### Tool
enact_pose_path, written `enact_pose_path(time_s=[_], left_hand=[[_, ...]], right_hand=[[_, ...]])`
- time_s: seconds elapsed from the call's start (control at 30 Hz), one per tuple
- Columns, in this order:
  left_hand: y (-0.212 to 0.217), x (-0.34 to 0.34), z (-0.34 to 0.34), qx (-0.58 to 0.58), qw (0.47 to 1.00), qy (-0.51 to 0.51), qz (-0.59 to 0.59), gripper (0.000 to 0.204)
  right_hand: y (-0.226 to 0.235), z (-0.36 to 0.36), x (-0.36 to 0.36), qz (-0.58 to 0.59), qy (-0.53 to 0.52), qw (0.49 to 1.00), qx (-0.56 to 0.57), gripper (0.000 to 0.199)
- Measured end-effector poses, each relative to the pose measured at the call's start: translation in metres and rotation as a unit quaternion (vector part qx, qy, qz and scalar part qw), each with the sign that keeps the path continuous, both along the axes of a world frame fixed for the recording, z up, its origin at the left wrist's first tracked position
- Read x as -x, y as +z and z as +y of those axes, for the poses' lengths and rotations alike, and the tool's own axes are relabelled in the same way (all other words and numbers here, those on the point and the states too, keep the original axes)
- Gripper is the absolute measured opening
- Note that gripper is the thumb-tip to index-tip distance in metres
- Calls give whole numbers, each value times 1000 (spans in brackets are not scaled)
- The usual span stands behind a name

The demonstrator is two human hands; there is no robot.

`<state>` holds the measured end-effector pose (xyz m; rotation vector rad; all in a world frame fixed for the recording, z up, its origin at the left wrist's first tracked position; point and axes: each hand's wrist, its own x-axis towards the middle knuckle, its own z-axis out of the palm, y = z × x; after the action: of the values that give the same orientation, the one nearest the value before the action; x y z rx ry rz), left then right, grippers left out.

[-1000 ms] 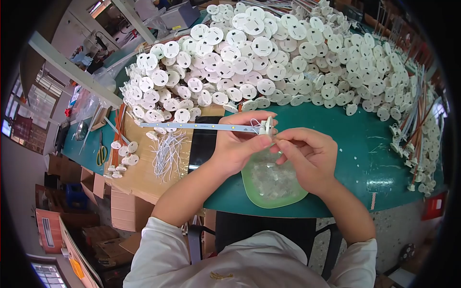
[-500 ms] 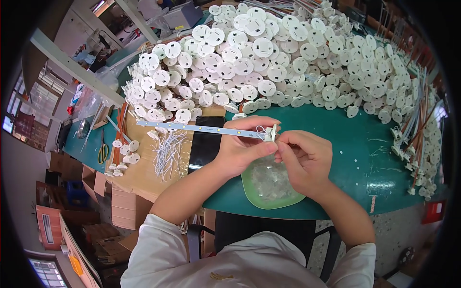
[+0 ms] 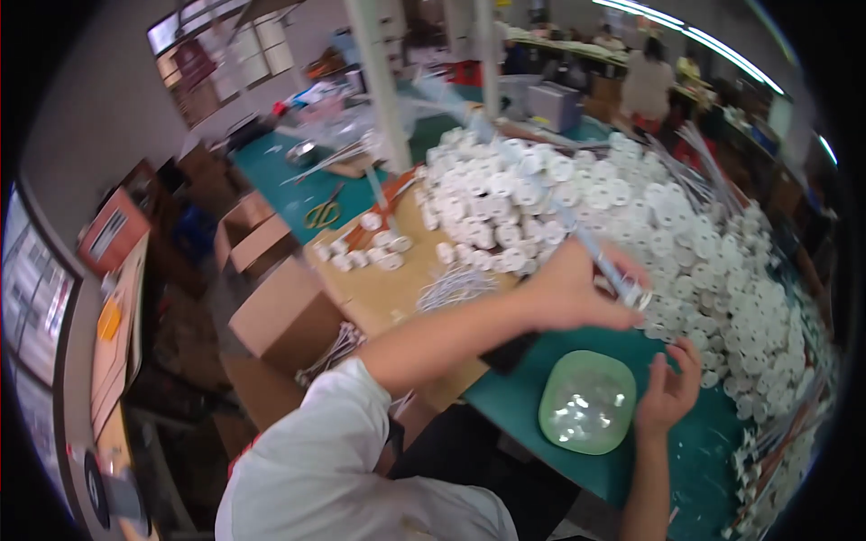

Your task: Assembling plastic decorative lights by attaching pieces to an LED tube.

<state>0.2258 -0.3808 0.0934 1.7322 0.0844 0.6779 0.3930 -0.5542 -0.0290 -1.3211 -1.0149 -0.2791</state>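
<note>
My left hand (image 3: 577, 287) is closed on one end of a long, thin LED light strip (image 3: 588, 242). The strip slants up and away over the heap, blurred by motion, with a small white end piece near my fingertips. Below and to the right, my right hand (image 3: 666, 388) is raised with fingers partly bent and apart, and nothing shows in it. Beside it on the green tabletop stands a light green bowl (image 3: 548, 422) of small clear pieces. A big heap of white round caps (image 3: 577, 185) lies beyond both hands.
Thin white wires (image 3: 458, 287) and several caps lie on brown cardboard (image 3: 370, 287) to the left. Scissors (image 3: 323, 215) rest farther off by an open carton (image 3: 254, 230). A white post (image 3: 379, 86) rises behind the heap. Other people (image 3: 646, 81) are in the far background.
My hands have come apart. The left has swung the strip away and to the right; the right has dropped beside the bowl. The view has turned left, showing more of the room.
</note>
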Motion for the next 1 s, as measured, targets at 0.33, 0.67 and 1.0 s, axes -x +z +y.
enact_pose_path(time_s=[0.33,0.67,1.0], left_hand=[[-19,211,183,-195,829,365,376,46],[-10,224,241,-139,651,368,649,41],[-11,24,42,-535,785,236,-204,31]], right_hand=[[0,7,-11,-228,-37,963,142,16],[-8,3,-31,-184,-40,967,172,12],[15,-6,-21,-303,-110,924,207,13]])
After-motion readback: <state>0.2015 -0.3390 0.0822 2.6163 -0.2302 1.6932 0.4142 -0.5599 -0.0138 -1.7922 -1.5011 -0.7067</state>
